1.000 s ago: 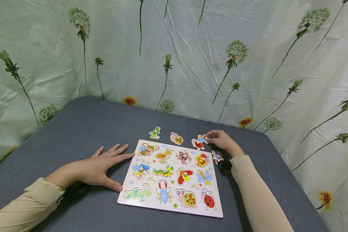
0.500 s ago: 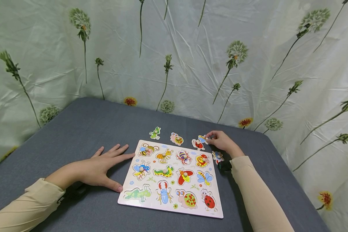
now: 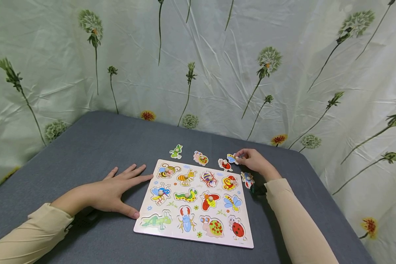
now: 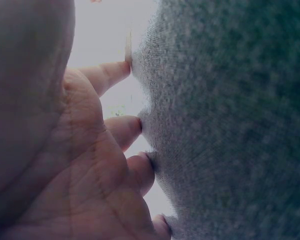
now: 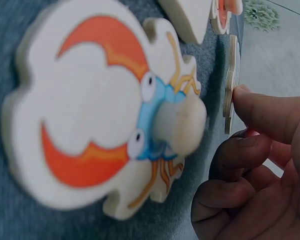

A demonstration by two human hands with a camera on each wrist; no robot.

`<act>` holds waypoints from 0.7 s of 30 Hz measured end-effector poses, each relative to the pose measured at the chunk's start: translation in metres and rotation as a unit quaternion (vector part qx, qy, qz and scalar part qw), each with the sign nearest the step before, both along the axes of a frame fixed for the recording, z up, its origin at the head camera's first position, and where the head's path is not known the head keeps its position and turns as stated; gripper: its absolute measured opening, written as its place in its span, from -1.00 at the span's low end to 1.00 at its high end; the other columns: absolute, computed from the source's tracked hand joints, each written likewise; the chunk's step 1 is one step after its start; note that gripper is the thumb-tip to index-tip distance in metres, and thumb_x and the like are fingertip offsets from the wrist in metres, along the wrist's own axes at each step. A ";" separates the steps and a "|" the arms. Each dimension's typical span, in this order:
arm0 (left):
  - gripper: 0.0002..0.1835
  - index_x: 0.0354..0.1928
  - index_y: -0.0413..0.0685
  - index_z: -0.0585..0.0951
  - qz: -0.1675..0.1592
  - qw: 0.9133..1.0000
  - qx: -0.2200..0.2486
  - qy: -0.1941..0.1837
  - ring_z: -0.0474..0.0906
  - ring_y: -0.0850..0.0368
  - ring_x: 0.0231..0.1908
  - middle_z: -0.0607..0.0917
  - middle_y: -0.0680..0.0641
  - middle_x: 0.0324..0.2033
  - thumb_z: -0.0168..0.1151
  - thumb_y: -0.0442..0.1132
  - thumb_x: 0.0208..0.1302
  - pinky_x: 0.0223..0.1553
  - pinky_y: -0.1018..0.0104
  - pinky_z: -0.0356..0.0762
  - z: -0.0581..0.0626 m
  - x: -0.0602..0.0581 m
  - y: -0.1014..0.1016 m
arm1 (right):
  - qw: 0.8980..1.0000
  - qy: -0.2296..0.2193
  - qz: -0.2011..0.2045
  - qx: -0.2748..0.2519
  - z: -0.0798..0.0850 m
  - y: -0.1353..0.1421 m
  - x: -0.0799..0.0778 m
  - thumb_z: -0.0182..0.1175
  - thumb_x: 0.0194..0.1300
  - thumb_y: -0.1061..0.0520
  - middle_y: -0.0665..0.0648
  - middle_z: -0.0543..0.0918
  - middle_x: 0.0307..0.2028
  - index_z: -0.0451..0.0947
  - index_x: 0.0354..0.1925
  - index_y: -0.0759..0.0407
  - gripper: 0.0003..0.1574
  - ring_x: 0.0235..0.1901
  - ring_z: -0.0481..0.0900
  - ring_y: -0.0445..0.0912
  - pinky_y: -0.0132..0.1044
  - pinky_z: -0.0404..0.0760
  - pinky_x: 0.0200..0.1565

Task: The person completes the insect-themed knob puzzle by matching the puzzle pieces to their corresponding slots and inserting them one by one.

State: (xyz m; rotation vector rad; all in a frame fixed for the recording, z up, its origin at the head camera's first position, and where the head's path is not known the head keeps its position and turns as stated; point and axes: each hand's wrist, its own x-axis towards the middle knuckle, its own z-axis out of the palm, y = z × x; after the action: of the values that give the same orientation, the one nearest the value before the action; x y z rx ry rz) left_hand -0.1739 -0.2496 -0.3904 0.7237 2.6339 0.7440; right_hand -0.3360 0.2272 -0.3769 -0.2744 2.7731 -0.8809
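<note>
A wooden peg puzzle board [image 3: 169, 233] with insect pictures lies on the table. My left hand [image 3: 113, 192] rests beside it, fingers spread, with the index fingertip and thumb at its left edge. Beyond the board's far right corner, my right hand [image 3: 255, 161] pinches a blue-winged dragonfly piece [image 3: 231, 158] at its knob. That piece [image 5: 230, 85] shows edge-on by the thumb in the right wrist view. Close by are a ladybug piece [image 3: 225, 164] and, below the right wrist, a stag beetle piece [image 3: 247, 179]. Spread fingers [image 4: 120, 131] touch grey cloth in the left wrist view.
A snail piece [image 3: 201, 158] and a green grasshopper piece [image 3: 176, 151] lie behind the board. Several knobbed pieces sit in the board's upper recesses. Grey cloth covers the table [image 3: 95, 146], and a flowered curtain [image 3: 217, 73] hangs behind it.
My right hand has shifted slightly right with the dragonfly piece, which now stands a little apart from the ladybug piece. The left hand and the board have stayed put.
</note>
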 end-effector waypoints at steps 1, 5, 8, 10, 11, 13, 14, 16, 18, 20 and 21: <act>0.27 0.72 0.30 0.17 0.000 1.000 0.000 0.000 -0.28 -0.51 0.69 -0.06 -0.25 0.74 0.53 0.50 0.03 0.42 -0.73 -0.49 0.000 0.000 0.000 | 1.000 0.002 0.003 0.000 0.000 0.001 0.001 0.22 0.59 0.15 0.06 0.46 -0.40 0.62 0.20 0.31 -0.65 -0.37 0.37 -0.07 -0.21 0.36 -0.26; 0.27 0.72 0.31 0.17 0.000 1.000 0.000 0.000 -0.29 -0.51 0.69 -0.06 -0.25 0.75 0.53 0.50 0.03 0.42 -0.73 -0.50 0.000 0.000 0.000 | 1.000 0.008 0.011 -0.002 0.002 0.004 0.004 0.21 0.59 0.17 0.05 0.45 -0.40 0.62 0.19 0.34 -0.66 -0.38 0.37 -0.07 -0.21 0.37 -0.27; 0.27 0.72 0.32 0.17 0.000 1.000 -0.001 0.000 -0.28 -0.50 0.69 -0.07 -0.24 0.75 0.53 0.50 0.03 0.43 -0.73 -0.49 -0.001 0.000 0.000 | 1.000 0.010 0.018 -0.003 0.005 0.008 0.007 0.20 0.60 0.17 0.05 0.45 -0.40 0.61 0.18 0.36 -0.66 -0.38 0.37 -0.08 -0.21 0.37 -0.27; 0.27 0.72 0.32 0.16 0.000 1.000 -0.002 0.000 -0.28 -0.50 0.69 -0.07 -0.24 0.75 0.53 0.50 0.03 0.43 -0.73 -0.49 -0.001 0.000 0.000 | 1.000 0.010 0.017 -0.005 0.006 0.010 0.010 0.20 0.60 0.16 0.05 0.45 -0.39 0.61 0.17 0.35 -0.67 -0.37 0.37 -0.08 -0.20 0.37 -0.28; 0.27 0.72 0.32 0.16 0.000 1.000 -0.002 0.000 -0.28 -0.50 0.69 -0.07 -0.24 0.75 0.53 0.50 0.03 0.43 -0.73 -0.49 -0.001 0.000 0.000 | 1.000 0.011 0.018 -0.006 0.007 0.011 0.012 0.19 0.60 0.16 0.06 0.45 -0.38 0.61 0.18 0.35 -0.67 -0.37 0.37 -0.07 -0.20 0.38 -0.28; 0.27 0.72 0.31 0.16 0.000 1.000 -0.002 0.000 -0.28 -0.51 0.69 -0.07 -0.25 0.75 0.53 0.50 0.03 0.43 -0.73 -0.49 -0.001 0.000 -0.001 | 1.000 0.013 0.021 -0.006 0.008 0.013 0.015 0.19 0.61 0.15 0.07 0.46 -0.36 0.60 0.17 0.34 -0.67 -0.36 0.38 -0.07 -0.20 0.38 -0.28; 0.27 0.72 0.31 0.16 0.000 1.000 -0.002 0.000 -0.28 -0.51 0.69 -0.07 -0.25 0.75 0.53 0.50 0.03 0.43 -0.73 -0.49 -0.001 0.000 -0.001 | 1.000 0.014 0.023 -0.006 0.008 0.014 0.016 0.19 0.61 0.15 0.07 0.46 -0.36 0.61 0.17 0.34 -0.67 -0.36 0.38 -0.07 -0.20 0.38 -0.28; 0.27 0.72 0.31 0.17 0.000 1.000 -0.003 0.000 -0.28 -0.51 0.69 -0.07 -0.25 0.75 0.53 0.50 0.03 0.42 -0.73 -0.49 -0.001 0.000 -0.001 | 0.999 0.018 0.028 -0.007 0.009 0.015 0.019 0.19 0.60 0.15 0.07 0.46 -0.35 0.61 0.17 0.34 -0.67 -0.35 0.37 -0.07 -0.21 0.38 -0.28; 0.27 0.72 0.30 0.17 0.000 1.000 -0.002 0.000 -0.27 -0.52 0.69 -0.07 -0.25 0.75 0.53 0.50 0.03 0.42 -0.74 -0.48 0.000 0.000 -0.001 | 0.999 0.020 0.032 -0.007 0.009 0.016 0.022 0.19 0.60 0.16 0.07 0.46 -0.35 0.61 0.17 0.34 -0.67 -0.35 0.37 -0.07 -0.21 0.38 -0.28; 0.27 0.72 0.30 0.17 0.001 1.000 -0.002 0.000 -0.27 -0.52 0.69 -0.07 -0.25 0.75 0.53 0.50 0.02 0.42 -0.74 -0.48 0.000 0.000 0.000 | 0.999 0.020 0.034 -0.010 0.010 0.017 0.025 0.20 0.60 0.16 0.07 0.45 -0.35 0.61 0.17 0.34 -0.67 -0.35 0.36 -0.06 -0.22 0.37 -0.29; 0.27 0.72 0.30 0.17 0.001 1.000 -0.002 0.000 -0.27 -0.52 0.69 -0.07 -0.25 0.75 0.53 0.50 0.02 0.42 -0.74 -0.48 0.000 0.000 0.000 | 0.999 0.021 0.035 -0.012 0.011 0.017 0.027 0.20 0.60 0.16 0.07 0.45 -0.35 0.61 0.17 0.34 -0.67 -0.35 0.36 -0.06 -0.22 0.36 -0.30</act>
State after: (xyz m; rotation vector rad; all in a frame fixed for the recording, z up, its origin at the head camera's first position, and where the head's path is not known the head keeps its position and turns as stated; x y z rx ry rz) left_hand -0.1735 -0.2500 -0.3903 0.7206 2.6358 0.7392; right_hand -0.3092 0.2441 -0.3663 -0.3958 2.7738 -0.9015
